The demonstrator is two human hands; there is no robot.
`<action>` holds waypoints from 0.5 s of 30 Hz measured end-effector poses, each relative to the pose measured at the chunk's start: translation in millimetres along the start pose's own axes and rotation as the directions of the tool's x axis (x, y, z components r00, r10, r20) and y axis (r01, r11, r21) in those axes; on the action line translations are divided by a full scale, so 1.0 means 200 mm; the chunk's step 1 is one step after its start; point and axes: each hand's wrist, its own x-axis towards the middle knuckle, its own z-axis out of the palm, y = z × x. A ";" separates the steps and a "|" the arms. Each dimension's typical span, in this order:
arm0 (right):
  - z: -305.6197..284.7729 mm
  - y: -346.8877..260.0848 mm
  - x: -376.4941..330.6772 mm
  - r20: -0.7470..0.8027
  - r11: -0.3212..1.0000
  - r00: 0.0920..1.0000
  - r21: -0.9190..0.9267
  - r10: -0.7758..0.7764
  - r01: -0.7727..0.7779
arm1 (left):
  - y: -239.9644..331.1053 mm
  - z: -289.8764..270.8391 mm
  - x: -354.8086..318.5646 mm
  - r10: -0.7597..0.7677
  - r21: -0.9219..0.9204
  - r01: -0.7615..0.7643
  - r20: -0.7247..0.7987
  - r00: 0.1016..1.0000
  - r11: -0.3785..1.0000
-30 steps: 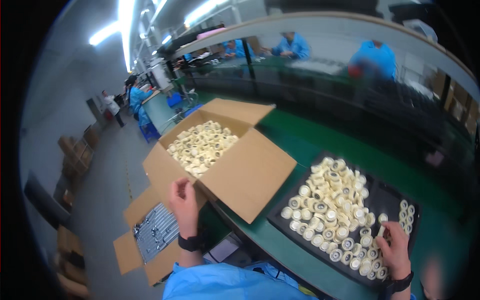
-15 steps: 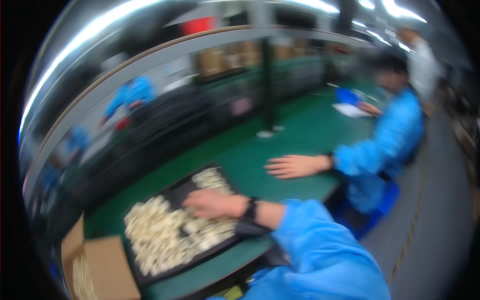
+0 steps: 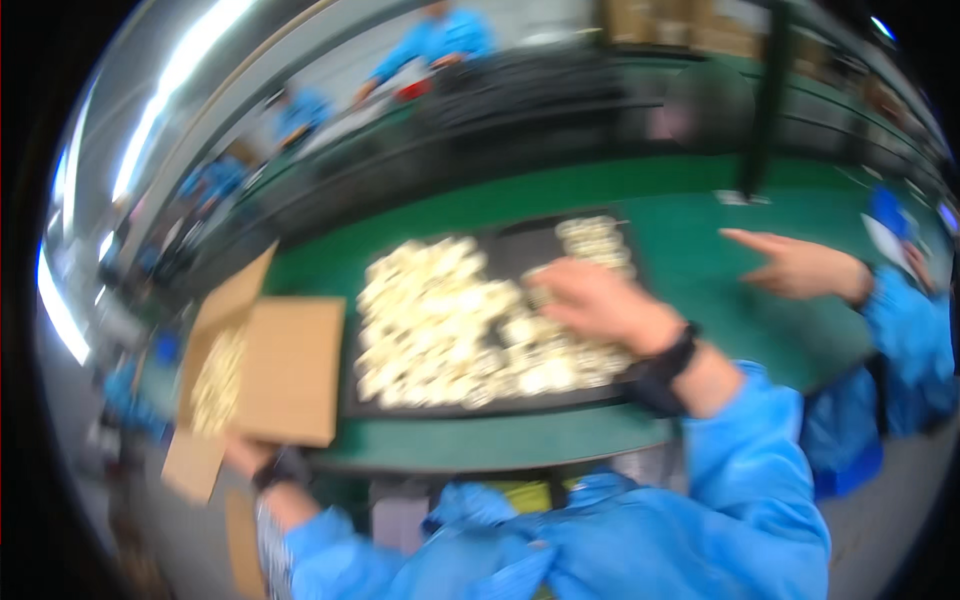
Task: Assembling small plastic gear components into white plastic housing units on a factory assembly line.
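The picture is motion-blurred. My right hand (image 3: 595,300) lies on a heap of small cream-coloured parts (image 3: 440,320) in a black tray (image 3: 530,243) on the green table (image 3: 700,230), fingers stretched out to the left. It wears a dark wristband. My left hand (image 3: 243,457) is low at the left, at the near edge of an open cardboard box (image 3: 290,370). The box flap partly hides it, so its grip is unclear. More cream parts (image 3: 218,380) fill the box.
A co-worker's hand (image 3: 790,265) in a blue sleeve rests flat on the table right of the tray. A dark post (image 3: 765,100) stands behind it. Other people in blue coats work at benches farther back.
The view has swung back to the left, so the cardboard box and my left hand show again. My right hand stays on the parts in the tray.
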 end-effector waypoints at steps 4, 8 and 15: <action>-0.06 -0.10 -0.01 0.037 0.989 0.991 -0.069 0.131 -0.128 | -0.10 0.06 0.13 0.192 0.072 -0.179 -0.260 0.946 0.981; -0.02 -0.11 0.02 0.073 0.983 0.981 0.012 0.181 -0.183 | 0.04 -0.11 0.12 0.332 0.187 -0.275 -0.488 0.807 0.943; -0.04 -0.10 0.03 0.086 0.974 0.970 -0.010 0.227 -0.227 | 0.27 -0.78 0.01 0.482 0.977 -0.192 0.213 0.850 -0.094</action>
